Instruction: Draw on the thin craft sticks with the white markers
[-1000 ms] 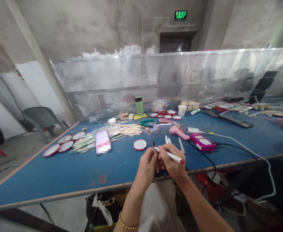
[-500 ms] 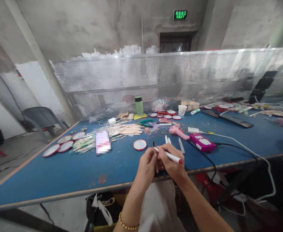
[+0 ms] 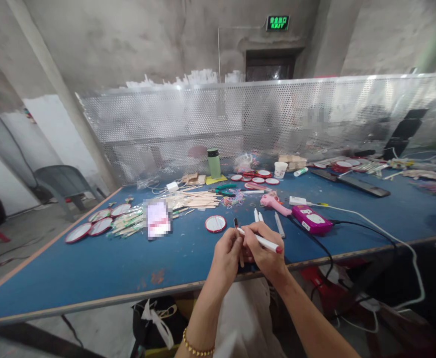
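Observation:
Close to the table's front edge, my left hand is closed on a flat wooden stick. The stick's upper end is dark, and its middle is hidden by my fingers. My right hand grips a white marker with a red end pointing right. The marker's other end reaches the stick near its dark part; whether the tip touches is too small to tell. Both hands are side by side. Just beyond them lie a round white disc with a red rim and several white pens.
A pink tool and a magenta box with cords lie to the right. Wooden sticks, a pixelated phone-like panel and more red-rimmed discs are on the left. A green bottle stands behind, before a perforated metal screen.
Almost nothing differs. Both hands keep their grips on the stick and the marker in nearly the same place.

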`<state>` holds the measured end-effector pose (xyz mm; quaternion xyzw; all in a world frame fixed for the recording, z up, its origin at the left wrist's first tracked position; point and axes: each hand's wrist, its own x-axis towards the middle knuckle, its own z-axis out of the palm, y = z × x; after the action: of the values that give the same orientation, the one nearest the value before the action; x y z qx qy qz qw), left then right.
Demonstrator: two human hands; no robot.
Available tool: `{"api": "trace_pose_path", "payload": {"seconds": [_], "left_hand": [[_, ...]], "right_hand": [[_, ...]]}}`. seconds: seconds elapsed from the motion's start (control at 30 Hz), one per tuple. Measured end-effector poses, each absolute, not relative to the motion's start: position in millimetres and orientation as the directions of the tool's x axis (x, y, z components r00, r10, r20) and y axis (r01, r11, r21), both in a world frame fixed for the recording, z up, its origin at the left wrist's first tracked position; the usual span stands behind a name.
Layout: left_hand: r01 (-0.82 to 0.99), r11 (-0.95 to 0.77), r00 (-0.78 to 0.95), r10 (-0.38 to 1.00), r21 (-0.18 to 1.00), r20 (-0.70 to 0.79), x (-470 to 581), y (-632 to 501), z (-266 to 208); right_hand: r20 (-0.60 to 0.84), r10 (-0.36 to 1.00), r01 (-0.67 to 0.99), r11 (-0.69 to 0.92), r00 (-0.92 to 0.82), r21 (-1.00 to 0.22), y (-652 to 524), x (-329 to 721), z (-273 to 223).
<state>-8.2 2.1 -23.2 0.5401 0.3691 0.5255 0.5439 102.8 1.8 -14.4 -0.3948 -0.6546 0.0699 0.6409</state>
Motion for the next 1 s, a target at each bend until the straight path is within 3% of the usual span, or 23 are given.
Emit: {"api": "trace_pose_path", "payload": {"seconds": [1.0], "left_hand": [[-0.206, -0.143, 0.180, 0.967, 0.968, 0.181, -6.8, -0.3, -19.9]], "right_hand": [[0.778, 0.613, 0.450, 0.661, 0.139, -0.601, 0.6, 103.1, -12.9]]}}
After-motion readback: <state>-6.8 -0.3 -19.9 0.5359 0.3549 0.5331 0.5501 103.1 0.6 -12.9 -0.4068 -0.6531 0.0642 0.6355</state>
